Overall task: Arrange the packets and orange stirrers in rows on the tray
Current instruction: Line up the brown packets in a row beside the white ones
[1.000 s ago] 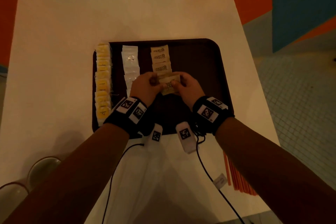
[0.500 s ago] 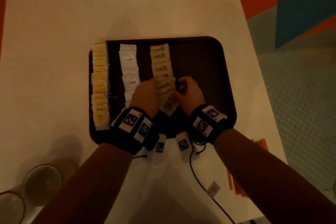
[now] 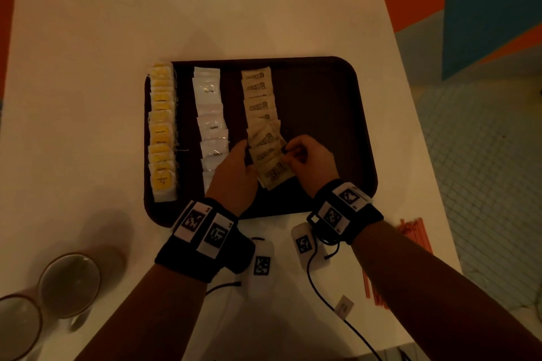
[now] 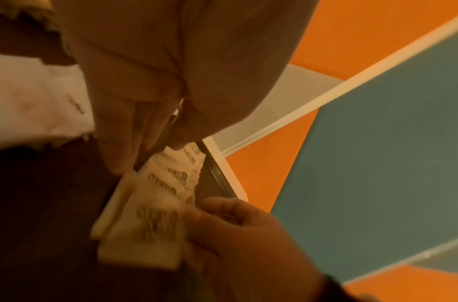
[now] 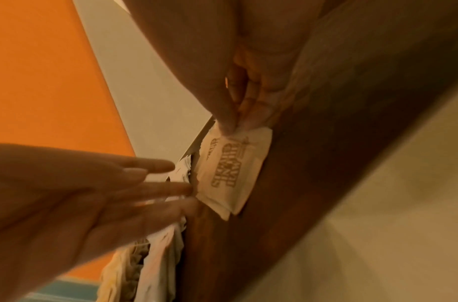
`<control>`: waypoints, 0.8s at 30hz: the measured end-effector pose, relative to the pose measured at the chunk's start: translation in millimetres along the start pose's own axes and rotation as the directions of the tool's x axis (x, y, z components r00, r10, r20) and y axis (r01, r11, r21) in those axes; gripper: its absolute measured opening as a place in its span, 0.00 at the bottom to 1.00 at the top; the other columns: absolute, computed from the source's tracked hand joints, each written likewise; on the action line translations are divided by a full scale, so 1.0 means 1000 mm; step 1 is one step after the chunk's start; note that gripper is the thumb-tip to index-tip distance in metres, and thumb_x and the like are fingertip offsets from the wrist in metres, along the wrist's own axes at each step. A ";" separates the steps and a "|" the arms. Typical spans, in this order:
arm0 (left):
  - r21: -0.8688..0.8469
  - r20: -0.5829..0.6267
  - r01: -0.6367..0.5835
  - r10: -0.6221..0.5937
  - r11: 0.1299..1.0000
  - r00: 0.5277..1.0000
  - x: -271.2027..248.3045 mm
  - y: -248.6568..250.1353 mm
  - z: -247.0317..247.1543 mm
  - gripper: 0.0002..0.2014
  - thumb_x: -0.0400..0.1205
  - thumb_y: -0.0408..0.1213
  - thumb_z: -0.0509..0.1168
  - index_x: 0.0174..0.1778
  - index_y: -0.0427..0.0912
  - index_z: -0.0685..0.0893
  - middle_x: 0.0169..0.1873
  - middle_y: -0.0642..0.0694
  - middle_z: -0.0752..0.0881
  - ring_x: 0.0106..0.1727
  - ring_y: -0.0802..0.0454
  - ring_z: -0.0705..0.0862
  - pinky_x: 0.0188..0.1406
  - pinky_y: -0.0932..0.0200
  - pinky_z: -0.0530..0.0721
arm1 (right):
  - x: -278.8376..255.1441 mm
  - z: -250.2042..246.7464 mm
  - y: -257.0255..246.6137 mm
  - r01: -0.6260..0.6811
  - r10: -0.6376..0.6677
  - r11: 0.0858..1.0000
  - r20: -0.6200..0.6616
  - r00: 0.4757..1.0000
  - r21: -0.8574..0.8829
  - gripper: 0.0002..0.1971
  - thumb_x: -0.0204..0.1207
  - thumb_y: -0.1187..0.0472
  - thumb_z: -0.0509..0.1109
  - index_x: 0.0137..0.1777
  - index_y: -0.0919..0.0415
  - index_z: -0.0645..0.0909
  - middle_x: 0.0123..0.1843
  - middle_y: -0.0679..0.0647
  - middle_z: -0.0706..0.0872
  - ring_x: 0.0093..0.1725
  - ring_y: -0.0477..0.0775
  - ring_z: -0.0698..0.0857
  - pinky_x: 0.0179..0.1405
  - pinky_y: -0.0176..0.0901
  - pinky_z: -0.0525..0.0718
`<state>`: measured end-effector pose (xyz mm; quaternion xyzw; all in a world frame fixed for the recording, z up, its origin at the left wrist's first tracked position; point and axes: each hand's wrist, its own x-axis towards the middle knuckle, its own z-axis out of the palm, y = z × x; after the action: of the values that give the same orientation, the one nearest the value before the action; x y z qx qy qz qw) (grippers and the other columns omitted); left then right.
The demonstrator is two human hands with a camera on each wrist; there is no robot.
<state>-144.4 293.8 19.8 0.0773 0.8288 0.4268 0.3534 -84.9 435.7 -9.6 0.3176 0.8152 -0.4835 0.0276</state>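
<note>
A white square table fills most of the head view, and on it, at centre frame, sits a dark brown rectangular plastic tray. Three columns of packets run top to bottom on the tray: yellow-labelled tea-bag packets along its left edge, white glossy sachets to their right, and tan paper printed packets in the middle. The tray's right half is bare. Two round glass cups stand at the lower left of the frame. A bundle of thin orange plastic stirrers lies on the table at lower right, off the tray and partly hidden behind the right forearm. Black wristbands with square printed markers wrap both wrists, and a black cable trails toward the bottom edge.

The lower end of the tan column is fanned and crooked, and both hands flank it. The left hand lies flat on the left side, covering the lower white sachets, fingers straight and spread, tips touching the tan packets' edge; it holds nothing. The right hand sits on the right side, fingers curled, thumb and fingertips pinching the corner of the lowest tan packet, which lies tilted on the tray.
</note>
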 end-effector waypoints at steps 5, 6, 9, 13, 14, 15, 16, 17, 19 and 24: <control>-0.171 0.024 0.002 0.002 0.985 1.000 -0.010 -0.007 0.009 0.23 0.83 0.25 0.52 0.74 0.45 0.64 0.58 0.52 0.74 0.55 0.57 0.76 0.51 0.62 0.80 | 0.001 0.000 0.000 0.024 -0.021 0.993 0.030 0.999 -0.119 0.06 0.71 0.65 0.72 0.47 0.59 0.81 0.47 0.51 0.82 0.39 0.40 0.78 0.35 0.21 0.75; -0.188 0.021 0.005 -0.001 0.982 1.000 -0.010 -0.008 0.010 0.23 0.83 0.25 0.53 0.73 0.46 0.65 0.56 0.54 0.74 0.52 0.60 0.76 0.47 0.66 0.79 | 0.001 0.000 0.000 0.042 -0.038 0.988 0.032 0.999 -0.152 0.06 0.71 0.65 0.72 0.47 0.60 0.82 0.50 0.53 0.82 0.41 0.42 0.79 0.39 0.24 0.76; -0.223 0.018 0.008 -0.004 0.975 1.000 -0.010 -0.012 0.013 0.22 0.82 0.24 0.53 0.71 0.47 0.67 0.56 0.53 0.75 0.48 0.63 0.78 0.44 0.67 0.80 | -0.003 0.000 0.002 0.057 -0.042 0.981 0.082 0.996 -0.188 0.07 0.72 0.64 0.72 0.50 0.62 0.83 0.57 0.56 0.82 0.46 0.46 0.80 0.46 0.34 0.79; -0.192 0.019 0.002 0.002 0.981 1.000 -0.009 -0.015 0.012 0.22 0.83 0.25 0.52 0.72 0.46 0.66 0.58 0.53 0.76 0.56 0.58 0.78 0.42 0.71 0.79 | -0.010 -0.003 0.006 0.058 -0.036 0.970 0.096 0.995 -0.237 0.07 0.73 0.64 0.70 0.51 0.62 0.83 0.57 0.56 0.83 0.48 0.45 0.80 0.47 0.31 0.76; -0.165 0.011 -0.009 0.011 0.986 1.000 -0.009 -0.015 0.012 0.22 0.83 0.26 0.52 0.72 0.45 0.65 0.57 0.54 0.75 0.56 0.59 0.76 0.41 0.74 0.77 | -0.010 -0.005 0.006 0.074 -0.056 0.967 0.079 0.995 -0.243 0.08 0.74 0.65 0.70 0.52 0.62 0.83 0.58 0.56 0.82 0.49 0.44 0.79 0.49 0.30 0.76; -0.152 -0.002 -0.026 0.026 0.988 1.000 -0.008 -0.014 0.012 0.21 0.84 0.27 0.52 0.73 0.44 0.65 0.57 0.55 0.73 0.56 0.60 0.75 0.40 0.76 0.75 | -0.009 -0.006 0.005 0.103 -0.090 0.965 0.063 0.994 -0.240 0.10 0.74 0.66 0.68 0.55 0.62 0.83 0.60 0.56 0.82 0.53 0.44 0.79 0.52 0.31 0.77; -0.160 -0.013 -0.042 0.040 0.986 0.999 -0.007 -0.012 0.012 0.21 0.84 0.27 0.52 0.73 0.44 0.65 0.56 0.56 0.73 0.57 0.61 0.74 0.41 0.77 0.74 | -0.007 -0.007 0.002 0.137 -0.126 0.963 0.058 0.990 -0.232 0.13 0.75 0.67 0.67 0.59 0.61 0.82 0.63 0.56 0.80 0.58 0.46 0.78 0.58 0.33 0.77; -0.200 -0.017 -0.046 0.043 0.979 0.999 -0.005 -0.011 0.012 0.21 0.84 0.27 0.52 0.72 0.44 0.65 0.55 0.57 0.73 0.56 0.62 0.74 0.42 0.77 0.74 | -0.003 -0.008 0.000 0.165 -0.154 0.961 0.067 0.986 -0.223 0.16 0.75 0.68 0.66 0.63 0.60 0.80 0.67 0.56 0.77 0.63 0.47 0.77 0.63 0.34 0.76; -0.301 -0.019 -0.045 0.041 0.953 0.999 0.001 -0.008 0.014 0.22 0.83 0.25 0.52 0.72 0.46 0.63 0.52 0.61 0.74 0.53 0.64 0.76 0.40 0.76 0.78 | 0.004 -0.006 -0.006 0.184 -0.166 0.959 0.101 0.981 -0.213 0.20 0.76 0.69 0.63 0.68 0.58 0.76 0.71 0.55 0.73 0.69 0.50 0.73 0.66 0.34 0.73; -0.373 -0.038 -0.046 0.034 0.927 0.999 0.008 -0.005 0.018 0.25 0.82 0.23 0.54 0.75 0.41 0.60 0.50 0.59 0.76 0.55 0.57 0.78 0.53 0.60 0.82 | 0.008 -0.002 -0.010 0.134 -0.101 0.961 0.146 0.984 -0.241 0.16 0.78 0.65 0.63 0.65 0.60 0.78 0.64 0.59 0.79 0.60 0.54 0.80 0.57 0.33 0.74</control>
<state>-137.9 306.3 4.8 0.0189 0.7362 0.5848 0.3401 -96.1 438.0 -4.2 0.2301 0.8833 -0.3978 0.0925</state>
